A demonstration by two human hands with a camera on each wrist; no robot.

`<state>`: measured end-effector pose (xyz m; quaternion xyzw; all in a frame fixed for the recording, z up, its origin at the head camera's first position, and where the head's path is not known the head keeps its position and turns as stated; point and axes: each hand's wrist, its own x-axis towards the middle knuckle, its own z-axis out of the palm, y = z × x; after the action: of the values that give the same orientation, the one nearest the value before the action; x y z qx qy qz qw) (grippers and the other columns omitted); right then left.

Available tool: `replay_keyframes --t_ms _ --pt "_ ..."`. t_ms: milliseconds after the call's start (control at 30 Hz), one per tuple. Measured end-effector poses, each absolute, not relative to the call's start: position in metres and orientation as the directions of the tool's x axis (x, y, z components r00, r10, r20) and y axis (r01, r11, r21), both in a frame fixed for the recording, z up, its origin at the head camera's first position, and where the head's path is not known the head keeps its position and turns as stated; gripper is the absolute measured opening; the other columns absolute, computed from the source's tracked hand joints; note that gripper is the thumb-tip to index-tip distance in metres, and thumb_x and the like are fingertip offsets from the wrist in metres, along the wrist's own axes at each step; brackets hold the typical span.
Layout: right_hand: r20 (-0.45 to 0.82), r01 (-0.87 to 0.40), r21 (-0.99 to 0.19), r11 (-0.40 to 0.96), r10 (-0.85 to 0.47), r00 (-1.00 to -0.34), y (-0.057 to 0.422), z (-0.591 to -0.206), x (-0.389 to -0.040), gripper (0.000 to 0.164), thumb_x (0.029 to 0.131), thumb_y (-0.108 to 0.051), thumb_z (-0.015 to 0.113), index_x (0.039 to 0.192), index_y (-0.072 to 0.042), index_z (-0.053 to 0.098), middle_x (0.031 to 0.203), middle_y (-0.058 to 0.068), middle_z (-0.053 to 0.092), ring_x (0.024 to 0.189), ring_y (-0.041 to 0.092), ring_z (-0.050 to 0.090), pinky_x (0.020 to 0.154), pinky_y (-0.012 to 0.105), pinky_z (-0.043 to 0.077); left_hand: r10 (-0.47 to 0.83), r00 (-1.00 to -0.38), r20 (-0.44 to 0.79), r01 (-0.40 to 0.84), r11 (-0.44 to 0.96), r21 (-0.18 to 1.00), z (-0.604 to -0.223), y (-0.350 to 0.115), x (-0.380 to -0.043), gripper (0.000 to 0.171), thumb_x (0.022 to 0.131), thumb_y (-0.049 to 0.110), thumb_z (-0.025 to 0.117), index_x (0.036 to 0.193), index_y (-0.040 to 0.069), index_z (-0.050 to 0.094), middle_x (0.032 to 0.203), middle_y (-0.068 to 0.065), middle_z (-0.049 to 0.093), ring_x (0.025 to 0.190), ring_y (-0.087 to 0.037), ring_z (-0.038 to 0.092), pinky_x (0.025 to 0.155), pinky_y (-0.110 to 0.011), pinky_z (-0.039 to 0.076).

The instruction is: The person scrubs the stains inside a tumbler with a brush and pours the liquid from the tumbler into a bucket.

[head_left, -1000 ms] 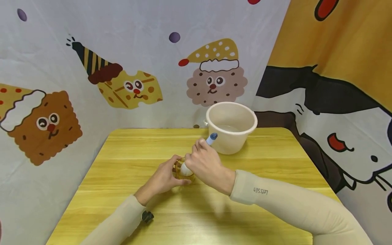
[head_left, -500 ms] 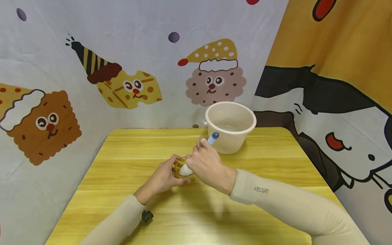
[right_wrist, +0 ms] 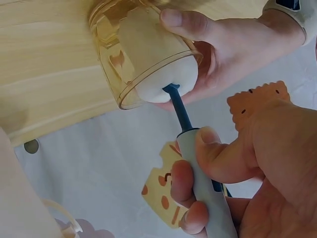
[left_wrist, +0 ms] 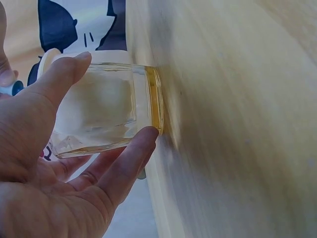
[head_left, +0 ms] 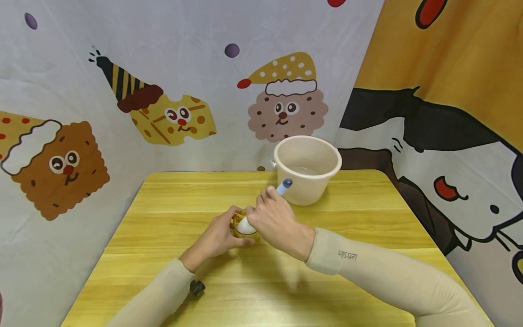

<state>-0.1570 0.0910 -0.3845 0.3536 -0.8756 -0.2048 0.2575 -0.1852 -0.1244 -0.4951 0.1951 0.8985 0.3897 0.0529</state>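
An amber-tinted clear glass [head_left: 256, 237] stands on the table in the head view, with my left hand [head_left: 216, 236] wrapped around its side, thumb toward me. In the left wrist view that glass [left_wrist: 99, 99] sits between the thumb and fingers, its thick base at the tabletop. My right hand [head_left: 273, 220] grips the pale handle of a sponge cup brush [right_wrist: 203, 178]. The brush's white sponge head [right_wrist: 173, 79] is inside the glass, and its dark blue neck sticks out of the mouth. The blue handle end [head_left: 288, 182] points up and away from me.
A cream bucket [head_left: 304, 190] stands at the back of the wooden table [head_left: 171, 195], just beyond my right hand. A curtain [head_left: 184, 36] printed with cartoon figures hangs behind. A dark object [head_left: 197, 288] shows at the left cuff.
The brush leans a little more, its handle end shifting slightly right and its sponge head slightly left within the glass. Both hands keep their hold in nearly the same place.
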Motion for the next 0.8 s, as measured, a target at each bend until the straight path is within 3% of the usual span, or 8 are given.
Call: replay_keyframes --t_ms 500,800 --pt "0.293 -0.499 0.555 0.665 -0.718 -0.631 0.0881 -0.3855 -0.1603 0.019 0.093 -0.030 0.099 0.101 -0.023 0.083 0.095 0.004 0.086 0.096 0.023 0.072 0.098 0.038 0.047 0.402 -0.914 0.054 0.313 0.614 0.725 -0.4935 -0.1245 -0.1843 0.084 0.089 0.042 0.105 0.154 0.013 0.059 0.130 -0.010 0.079 0.107 -0.019 0.077 0.083 -0.030 0.066" --pt "0.321 -0.473 0.586 0.658 -0.725 -0.610 0.0870 -0.3888 -0.1624 0.019 0.093 -0.027 0.098 0.095 -0.023 0.080 0.091 0.003 0.083 0.091 0.023 0.067 0.099 0.038 0.045 0.410 -0.910 0.054 0.313 0.598 0.738 -0.4935 -0.1252 -0.1845 0.084 0.090 0.041 0.105 0.155 0.011 0.059 0.132 -0.013 0.078 0.109 -0.021 0.079 0.084 -0.031 0.068"
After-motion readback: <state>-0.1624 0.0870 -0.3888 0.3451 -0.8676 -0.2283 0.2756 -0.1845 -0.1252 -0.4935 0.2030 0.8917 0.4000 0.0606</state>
